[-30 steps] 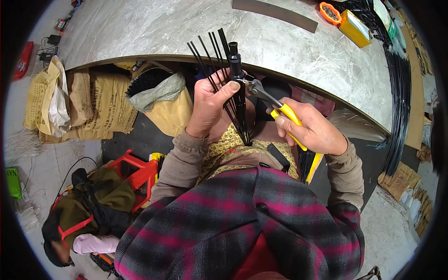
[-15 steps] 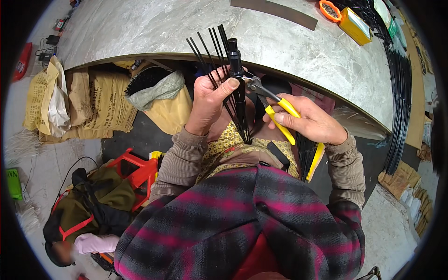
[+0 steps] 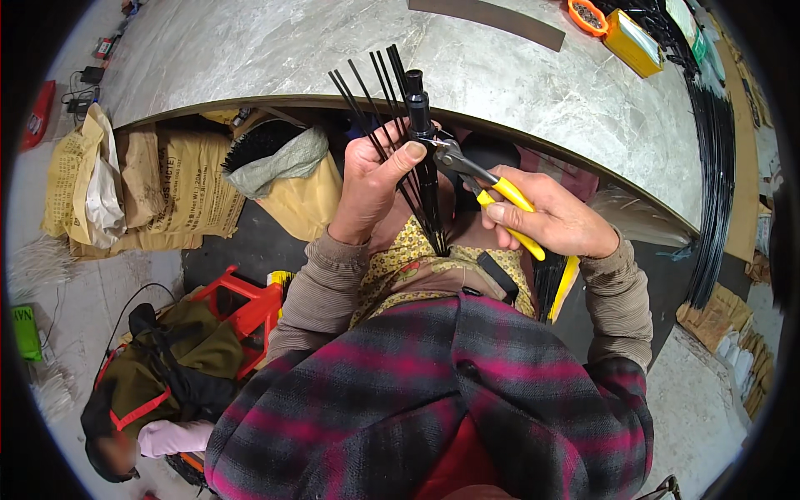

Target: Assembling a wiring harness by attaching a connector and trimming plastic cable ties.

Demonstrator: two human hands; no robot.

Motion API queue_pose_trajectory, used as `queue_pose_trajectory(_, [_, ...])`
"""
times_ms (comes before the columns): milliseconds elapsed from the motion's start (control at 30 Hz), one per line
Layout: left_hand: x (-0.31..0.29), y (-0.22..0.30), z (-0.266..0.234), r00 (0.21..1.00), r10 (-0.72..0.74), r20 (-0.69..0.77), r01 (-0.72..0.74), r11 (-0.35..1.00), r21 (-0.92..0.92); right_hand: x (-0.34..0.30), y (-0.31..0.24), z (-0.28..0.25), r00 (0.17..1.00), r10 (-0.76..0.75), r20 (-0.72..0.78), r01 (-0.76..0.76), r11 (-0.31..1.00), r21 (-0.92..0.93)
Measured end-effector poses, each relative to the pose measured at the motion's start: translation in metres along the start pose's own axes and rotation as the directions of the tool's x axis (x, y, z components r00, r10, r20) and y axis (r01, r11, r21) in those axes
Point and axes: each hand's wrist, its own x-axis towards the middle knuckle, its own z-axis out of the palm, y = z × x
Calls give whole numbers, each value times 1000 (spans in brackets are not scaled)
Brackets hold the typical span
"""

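My left hand [image 3: 377,175] is closed around a black umbrella frame [image 3: 419,104], its thin ribs [image 3: 367,100] fanning out to the left of the upright central tube. The left thumb presses at the collar where the ribs meet. Lower down, the frame narrows to a bundle ending at my lap. My right hand [image 3: 557,212] grips yellow-handled pliers [image 3: 510,193]. Their metal jaws [image 3: 448,152] are at the collar beside my left thumb, where a bit of thin shiny wire [image 3: 430,142] shows. Exactly what the jaws bite on is too small to tell.
Ahead curves a grey marbled table [image 3: 275,54] with a dark strip [image 3: 492,22], an orange bowl [image 3: 588,17] and a yellow box [image 3: 632,43]. Black rods [image 3: 715,192] hang over its right end. Paper sacks [image 3: 192,179], a red stool [image 3: 242,310] and another person [image 3: 158,375] are at left.
The yellow handles have come closer together in my right hand, and the pliers have turned slightly at the collar. My left hand keeps its hold on the umbrella frame.
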Motion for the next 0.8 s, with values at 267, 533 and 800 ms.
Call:
queue_pose_trajectory(267, [-2, 3, 4, 999, -29, 38, 32, 997, -72, -2, -4, 0, 1000, -26, -16, 26, 999, 25])
queue_pose_trajectory(533, [-1, 3, 4, 998, -13, 57, 16, 999, -40, -1, 5, -2, 991, -135, -22, 135, 991, 9])
queue_pose_trajectory(800, [-4, 7, 7, 999, -34, 34, 36, 998, -54, -5, -9, -9, 998, -53, 36, 56, 994, -91])
